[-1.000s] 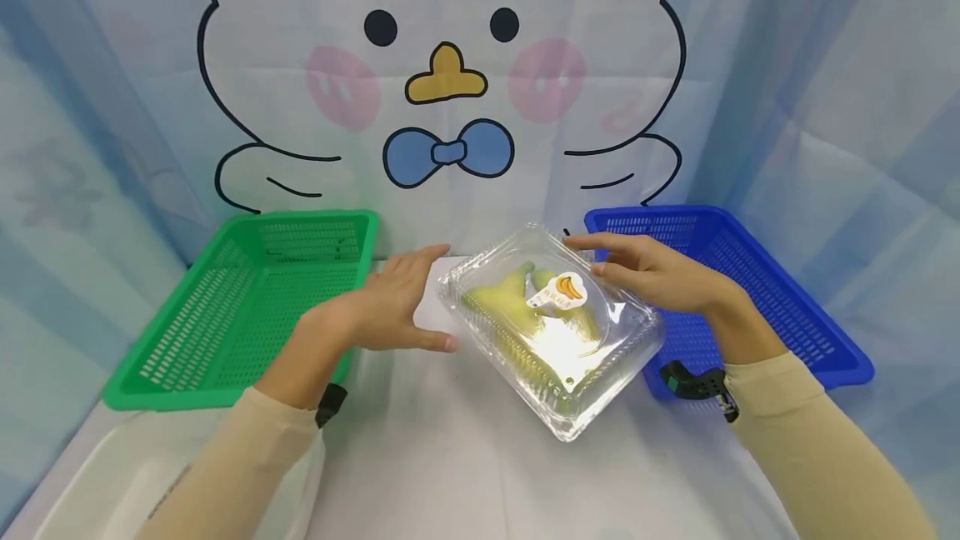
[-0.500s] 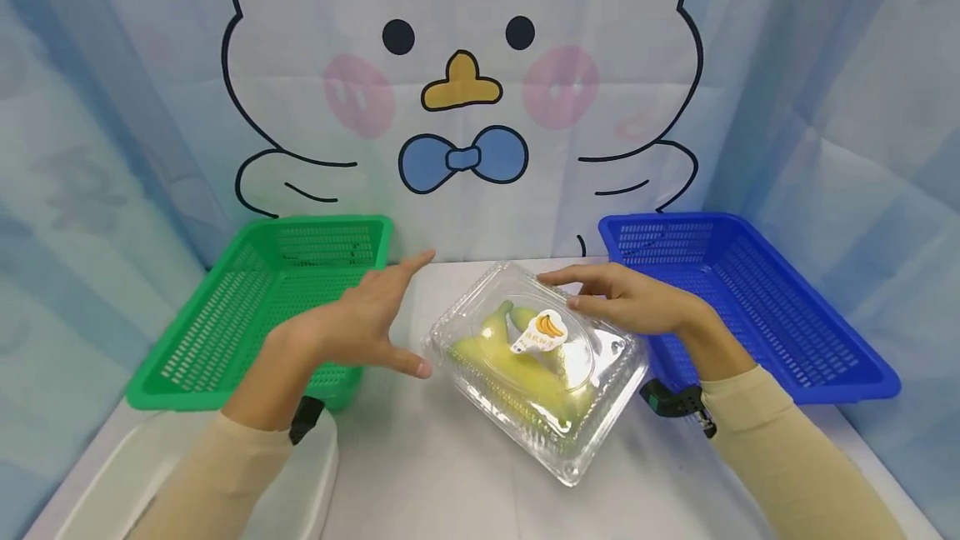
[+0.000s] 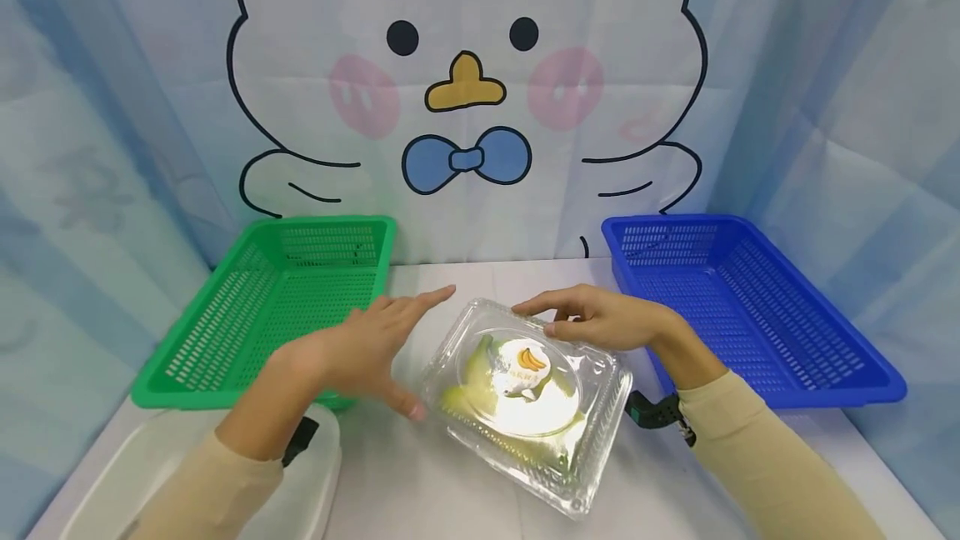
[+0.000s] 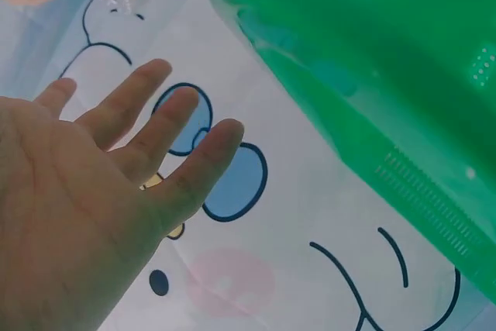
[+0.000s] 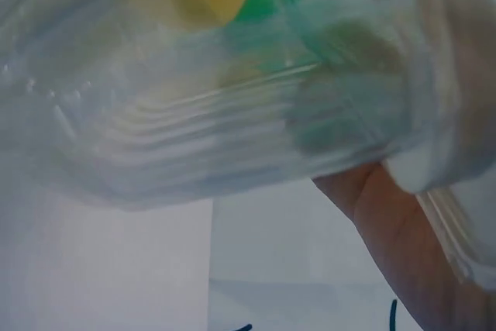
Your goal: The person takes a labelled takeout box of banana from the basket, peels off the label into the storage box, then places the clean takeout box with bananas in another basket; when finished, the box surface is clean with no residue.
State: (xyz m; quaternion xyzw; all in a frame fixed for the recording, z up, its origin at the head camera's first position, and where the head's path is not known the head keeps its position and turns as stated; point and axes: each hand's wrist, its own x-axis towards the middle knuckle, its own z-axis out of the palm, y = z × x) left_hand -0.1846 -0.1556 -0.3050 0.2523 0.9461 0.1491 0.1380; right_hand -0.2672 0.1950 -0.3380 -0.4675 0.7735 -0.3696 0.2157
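Note:
A clear plastic clamshell box [image 3: 517,407] of bananas [image 3: 480,390], with a banana-picture label [image 3: 527,363], is tilted at the middle of the head view. My right hand [image 3: 600,319] pinches its upper right edge; in the right wrist view the box [image 5: 194,137] fills much of the picture and hides part of that hand [image 5: 387,222]. Fingers spread, my left hand [image 3: 352,357] hovers beside the box's left corner, thumb close to it; whether they touch I cannot tell. The left wrist view shows that palm [image 4: 85,199] holding nothing.
A green basket [image 3: 176,398] stands at the left and a blue basket [image 3: 825,394] at the right. At front left is a white tray [image 3: 326,473], partly under my left forearm. A printed curtain [image 3: 480,215] hangs behind the white table [image 3: 420,490].
The box, held by my right hand, has come nearer and lower in the head view. My left hand has shifted lower and left, still spread. The view itself has shifted slightly.

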